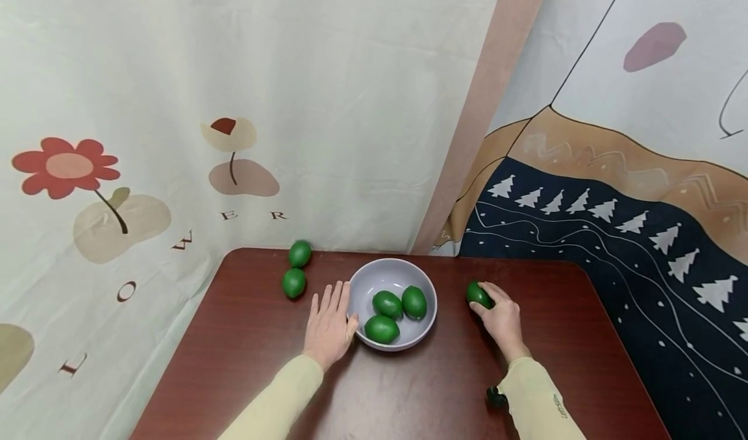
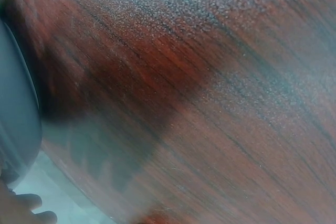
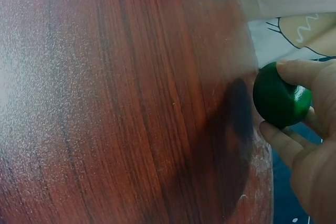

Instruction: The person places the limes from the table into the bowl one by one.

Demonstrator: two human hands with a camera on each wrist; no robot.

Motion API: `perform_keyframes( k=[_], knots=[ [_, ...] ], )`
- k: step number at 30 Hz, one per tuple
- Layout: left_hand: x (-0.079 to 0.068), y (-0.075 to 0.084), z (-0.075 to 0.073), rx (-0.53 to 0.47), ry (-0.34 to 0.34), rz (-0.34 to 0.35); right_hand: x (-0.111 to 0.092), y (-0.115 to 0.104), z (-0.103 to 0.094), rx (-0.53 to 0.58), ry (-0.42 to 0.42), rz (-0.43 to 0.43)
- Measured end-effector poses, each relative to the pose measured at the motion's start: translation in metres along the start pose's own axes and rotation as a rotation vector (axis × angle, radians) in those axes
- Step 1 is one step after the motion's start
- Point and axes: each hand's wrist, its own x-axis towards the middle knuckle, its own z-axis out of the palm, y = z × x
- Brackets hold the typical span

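A pale grey-lilac bowl (image 1: 425, 328) stands on the table with 3 green limes (image 1: 382, 330) inside. My left hand (image 1: 328, 333) lies along its left side, fingers straight, the thumb at the rim. In the left wrist view, part of the bowl (image 2: 18, 108) and some fingertips (image 2: 29, 201) show at the left edge. To the right of the bowl, my right hand (image 1: 501, 317) grips another lime (image 1: 478, 293) between thumb and fingers. The right wrist view shows this lime (image 3: 281, 95) pinched, with a shadow on the table below it.
Two more limes (image 1: 297, 268) sit near the back left of the dark red wooden table (image 1: 245, 336), one behind the other. Printed cloth (image 1: 362, 115) hangs right behind the table's back edge. A small black object (image 1: 497, 398) is at the right sleeve's cuff.
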Motion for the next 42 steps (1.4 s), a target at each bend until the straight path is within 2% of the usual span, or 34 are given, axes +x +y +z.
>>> perform_keyframes(
  k=[15,24,35,42],
  knots=[
    [0.002,0.001,0.002,-0.005,0.002,0.007,-0.004,-0.009,-0.001,0.049,0.084,-0.058],
    [0.001,0.000,0.000,-0.005,-0.021,-0.001,-0.010,-0.022,-0.001,0.081,0.109,-0.090],
    [0.001,-0.001,0.000,0.003,-0.008,-0.002,-0.015,-0.035,-0.001,0.127,0.143,-0.153],
    [0.001,0.000,0.001,0.003,-0.013,-0.005,-0.018,-0.045,-0.001,0.161,0.129,-0.171]
  ],
)
